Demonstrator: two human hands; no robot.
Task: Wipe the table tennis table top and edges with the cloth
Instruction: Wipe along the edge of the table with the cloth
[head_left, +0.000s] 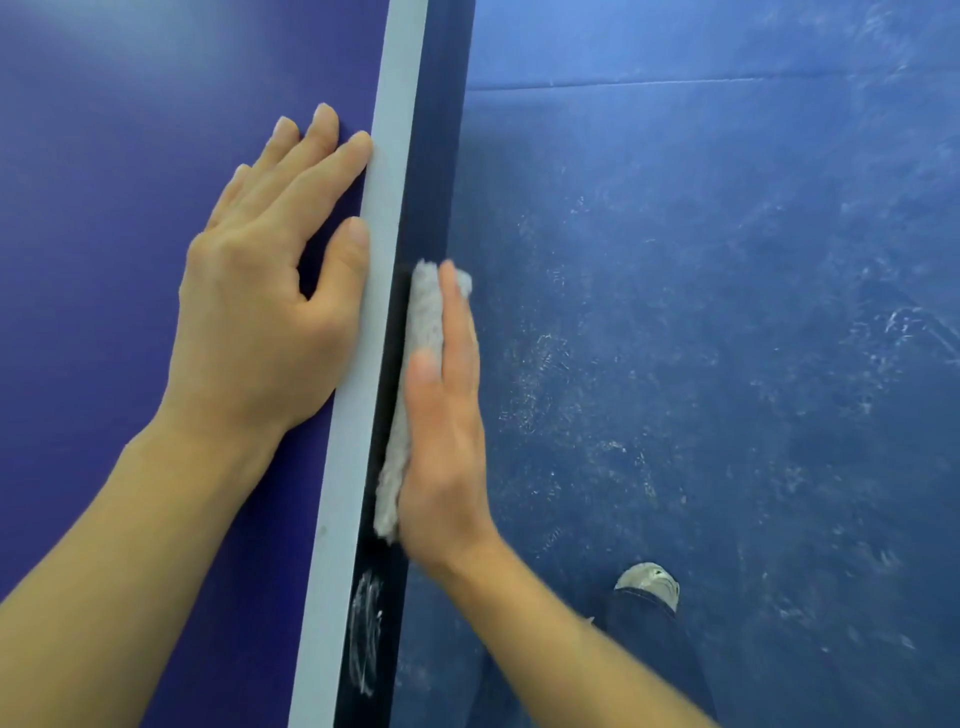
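The blue table tennis table fills the left half of the view, with a white line along its right border and a dark side edge below it. My left hand rests flat on the top, fingers straight, thumb at the white line. My right hand presses a grey fluffy cloth flat against the dark side edge with straight fingers. The cloth is sandwiched between palm and edge.
White scuff marks show on the side edge below the cloth. To the right lies a scuffed blue floor. My leg in dark trousers and a grey shoe stand near the table edge.
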